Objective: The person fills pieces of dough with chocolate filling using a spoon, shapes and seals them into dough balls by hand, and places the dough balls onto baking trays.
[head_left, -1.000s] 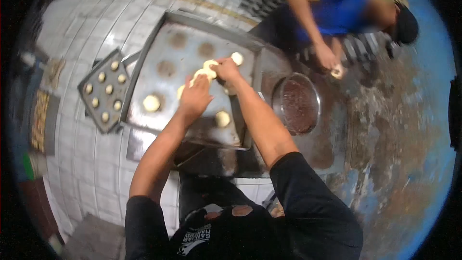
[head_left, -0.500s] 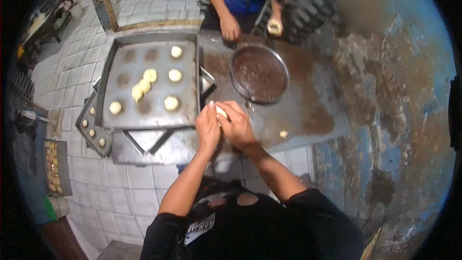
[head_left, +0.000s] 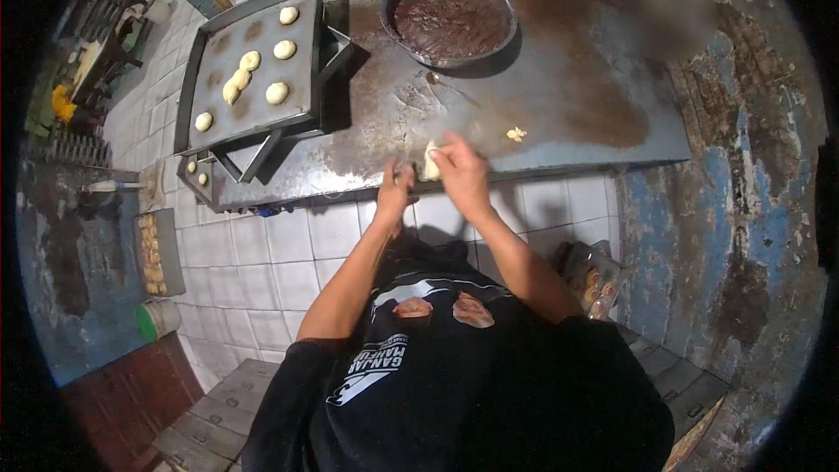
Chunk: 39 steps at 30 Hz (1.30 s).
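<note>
A pale piece of dough (head_left: 431, 162) is pinched in the fingers of my right hand (head_left: 463, 177), just above the table's near edge. My left hand (head_left: 395, 195) is a little to the left, apart from the dough, with its fingers slightly spread and blurred. Ahead stands a metal bowl (head_left: 512, 28) of dark brown filling, with a smeared spoon (head_left: 450, 87) lying in front of it. A small dough scrap (head_left: 516, 135) rests on the tabletop at the right.
On the table's left, a raised metal tray (head_left: 229, 127) carries several dough balls (head_left: 277, 93) and a row of touching dough pieces (head_left: 242, 76). Below it sits another tray (head_left: 201, 189) with dough balls. A peeling wall (head_left: 699, 201) borders the table (head_left: 594, 135) on the right.
The view has tipped down, so the co-worker's hands are out of sight. My hands have come away from the tray's corner and separated, the dough staying in my right hand.
</note>
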Each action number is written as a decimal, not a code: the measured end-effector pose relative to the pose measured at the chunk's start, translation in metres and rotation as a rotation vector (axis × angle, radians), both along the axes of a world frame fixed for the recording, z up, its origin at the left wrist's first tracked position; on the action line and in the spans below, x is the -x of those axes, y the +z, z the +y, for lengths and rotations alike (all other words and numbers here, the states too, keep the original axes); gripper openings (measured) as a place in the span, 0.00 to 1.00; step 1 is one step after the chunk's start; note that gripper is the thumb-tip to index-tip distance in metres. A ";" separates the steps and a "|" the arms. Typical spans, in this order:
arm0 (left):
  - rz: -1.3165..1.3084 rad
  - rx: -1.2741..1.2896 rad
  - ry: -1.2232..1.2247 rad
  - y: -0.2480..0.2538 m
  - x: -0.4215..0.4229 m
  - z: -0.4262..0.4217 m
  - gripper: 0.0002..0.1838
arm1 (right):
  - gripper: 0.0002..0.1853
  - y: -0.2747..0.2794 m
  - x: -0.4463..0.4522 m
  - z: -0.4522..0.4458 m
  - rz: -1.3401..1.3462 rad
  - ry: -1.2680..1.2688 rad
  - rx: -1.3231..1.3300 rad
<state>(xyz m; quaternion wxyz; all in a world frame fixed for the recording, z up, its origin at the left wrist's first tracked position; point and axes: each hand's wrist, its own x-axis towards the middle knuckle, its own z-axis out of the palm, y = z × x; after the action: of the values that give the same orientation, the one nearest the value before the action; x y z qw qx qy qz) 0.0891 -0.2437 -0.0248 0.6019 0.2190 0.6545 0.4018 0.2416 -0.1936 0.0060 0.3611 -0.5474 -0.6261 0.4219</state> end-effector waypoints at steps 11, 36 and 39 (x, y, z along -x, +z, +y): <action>-0.080 -0.300 -0.066 -0.016 0.033 0.064 0.29 | 0.11 -0.118 -0.001 0.178 -0.431 -0.011 -0.313; 0.442 -0.454 -0.026 0.009 0.117 0.293 0.25 | 0.10 -0.012 0.036 0.345 -0.034 0.452 0.410; 0.470 -0.491 0.000 -0.010 0.102 0.302 0.29 | 0.12 0.015 0.061 0.296 -0.079 0.324 0.123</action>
<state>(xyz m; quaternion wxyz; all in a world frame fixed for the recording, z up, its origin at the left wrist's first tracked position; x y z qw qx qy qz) -0.0126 0.0581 -0.0347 0.3640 0.4440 0.6590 0.4859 0.1805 0.1025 0.0215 0.2294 -0.4766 -0.6926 0.4904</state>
